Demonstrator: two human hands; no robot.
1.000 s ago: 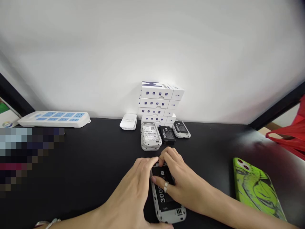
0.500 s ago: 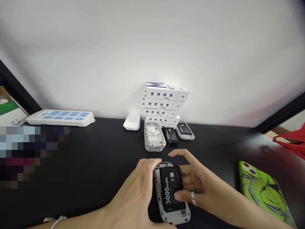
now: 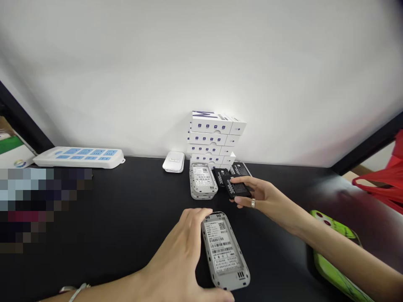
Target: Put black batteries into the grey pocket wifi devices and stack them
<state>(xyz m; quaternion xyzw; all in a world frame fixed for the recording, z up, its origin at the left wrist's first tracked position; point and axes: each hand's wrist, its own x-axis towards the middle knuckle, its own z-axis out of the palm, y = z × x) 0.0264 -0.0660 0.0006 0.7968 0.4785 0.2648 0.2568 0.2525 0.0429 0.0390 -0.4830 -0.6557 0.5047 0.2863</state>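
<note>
My left hand [image 3: 181, 256] holds a grey-white device shell [image 3: 226, 251] by its left side, flat on the black table. The shell's battery bay shows a printed label and barcodes. Farther back, my right hand [image 3: 267, 199] grips a black 3000mAh battery [image 3: 236, 189] between thumb and fingers. That battery is beside more black batteries [image 3: 221, 178] and partly overlaps them in view. Left of these lie stacked open shells [image 3: 203, 180] with labels showing. Behind my right fingers another shell with a battery [image 3: 242, 168] is partly hidden.
White boxes [image 3: 209, 126] are stacked against the wall, with closed white devices [image 3: 174, 162] to their left. A power strip [image 3: 80, 157] lies at the back left. A green-cased phone [image 3: 336, 268] is partly under my right forearm; a red bag [image 3: 384, 186] is at the right edge.
My right hand has lifted the battery out of the shell and moved it back to the other batteries, exposing the label. My left hand has stayed on the shell.
</note>
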